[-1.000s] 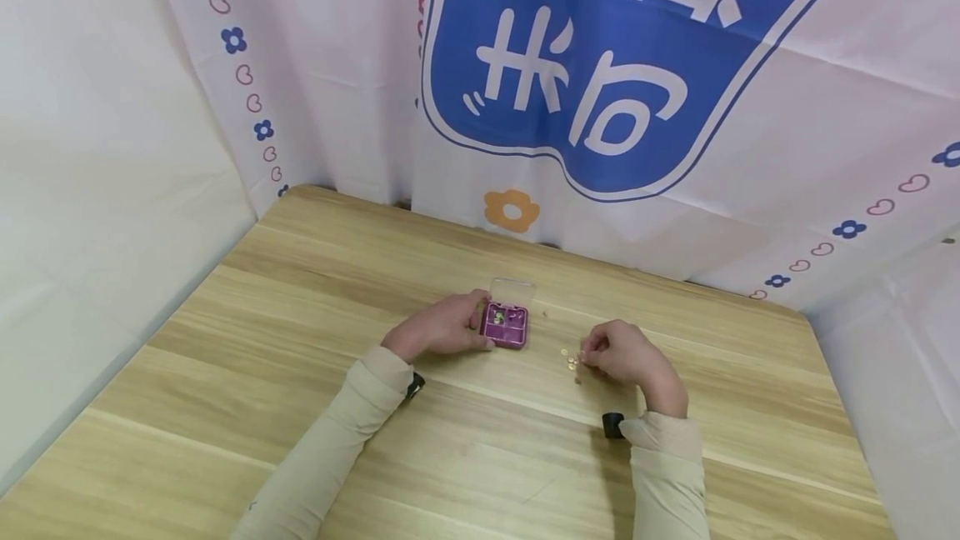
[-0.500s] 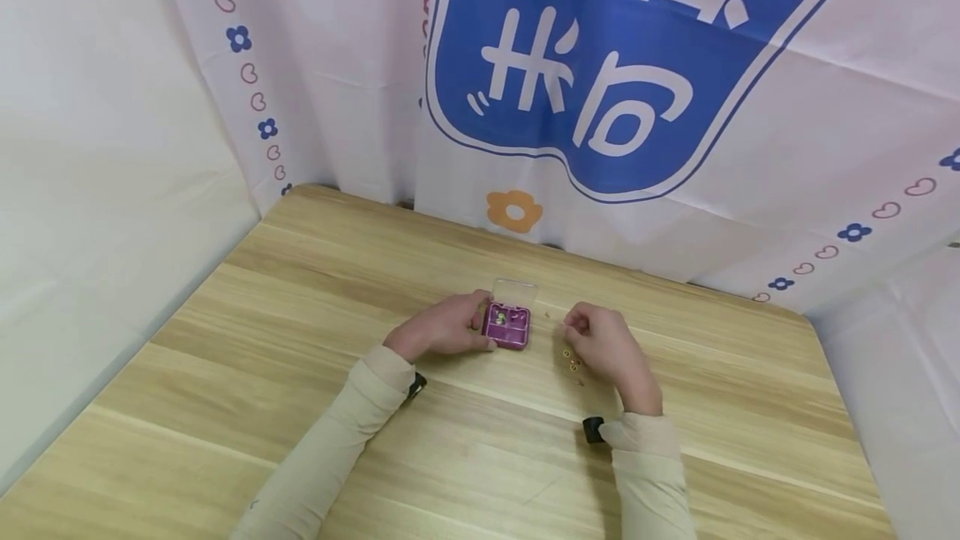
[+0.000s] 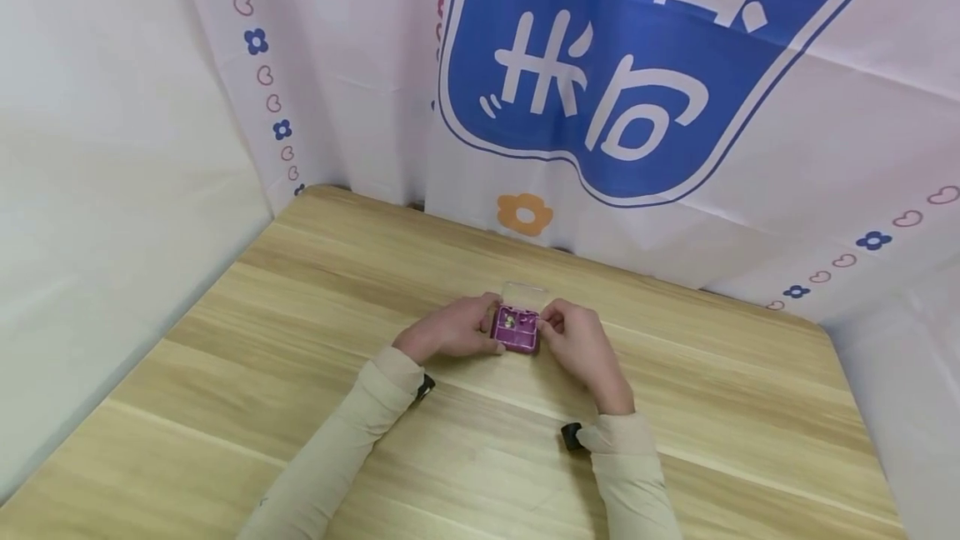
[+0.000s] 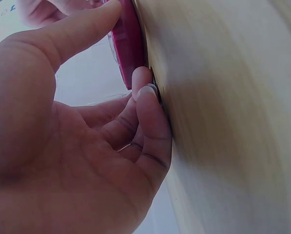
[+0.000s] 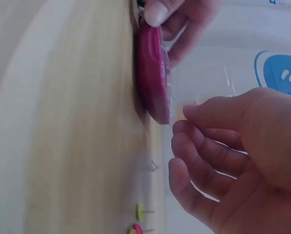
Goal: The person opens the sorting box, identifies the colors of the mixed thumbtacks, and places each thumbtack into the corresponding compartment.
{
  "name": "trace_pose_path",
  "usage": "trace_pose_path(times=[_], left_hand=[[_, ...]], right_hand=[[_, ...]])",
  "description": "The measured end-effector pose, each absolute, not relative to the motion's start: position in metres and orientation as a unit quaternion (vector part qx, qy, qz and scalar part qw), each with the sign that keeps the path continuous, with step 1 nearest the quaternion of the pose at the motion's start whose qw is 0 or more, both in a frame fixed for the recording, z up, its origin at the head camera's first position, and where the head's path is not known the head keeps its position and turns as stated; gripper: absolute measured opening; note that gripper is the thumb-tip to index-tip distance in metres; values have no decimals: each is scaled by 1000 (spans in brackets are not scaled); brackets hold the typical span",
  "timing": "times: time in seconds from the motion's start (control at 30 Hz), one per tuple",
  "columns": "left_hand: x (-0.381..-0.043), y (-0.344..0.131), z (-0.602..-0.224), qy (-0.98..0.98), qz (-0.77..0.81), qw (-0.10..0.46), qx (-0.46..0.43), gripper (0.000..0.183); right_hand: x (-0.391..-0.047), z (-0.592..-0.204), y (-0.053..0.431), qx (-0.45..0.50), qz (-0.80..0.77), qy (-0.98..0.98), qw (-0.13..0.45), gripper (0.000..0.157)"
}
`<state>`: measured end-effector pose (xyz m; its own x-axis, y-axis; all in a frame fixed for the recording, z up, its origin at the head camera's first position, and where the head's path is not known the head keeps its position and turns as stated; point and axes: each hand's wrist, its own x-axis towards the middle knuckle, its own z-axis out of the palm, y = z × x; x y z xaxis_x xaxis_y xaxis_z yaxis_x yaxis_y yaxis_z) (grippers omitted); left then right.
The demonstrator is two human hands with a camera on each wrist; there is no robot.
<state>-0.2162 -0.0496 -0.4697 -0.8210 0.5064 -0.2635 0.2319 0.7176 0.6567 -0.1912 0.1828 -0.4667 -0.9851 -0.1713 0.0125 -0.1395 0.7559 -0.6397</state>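
A small purple box (image 3: 517, 338) with several compartments lies on the table, its clear lid (image 3: 525, 296) tipped up at the back. Green-yellow bits lie in its back left compartment and small pieces in the back right one. My left hand (image 3: 457, 327) grips the box's left side between thumb and fingers. At the right side, my right hand (image 3: 581, 344) has thumb and index fingertip together; a fine point showing above the thumb suggests a pinched thumbtack (image 5: 195, 103), mostly hidden. In the right wrist view, a green thumbtack (image 5: 140, 212) and a pink one (image 5: 137, 228) stand pin up.
The wooden table (image 3: 450, 432) runs back to a printed cloth (image 3: 360, 107) that hangs behind it. A thin metal pin (image 5: 154, 165) lies between the thumbtacks and the box. In the head view my right hand hides the loose thumbtacks.
My right hand has moved left from the loose thumbtacks on the table to the right edge of the box. My left hand has kept its grip on the box.
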Motion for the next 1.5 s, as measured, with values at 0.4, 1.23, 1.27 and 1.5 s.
trace_pose_path(times=[0.4,1.23,1.27,1.5], left_hand=[[-217,-43,-466,898,313,221,215,87],[-217,-47,-466,898,318,222,207,88],[-217,-48,-466,898,318,222,207,87],[-216,-48,-466,900,317,223,202,88]], right_hand=[[-192,-472,178,-73,-329,941,8,7],[-193,-465,199,-69,-308,949,-8,33],[-193,-466,200,-77,-303,950,-5,35],[-194,-474,197,-107,-270,957,15,28]])
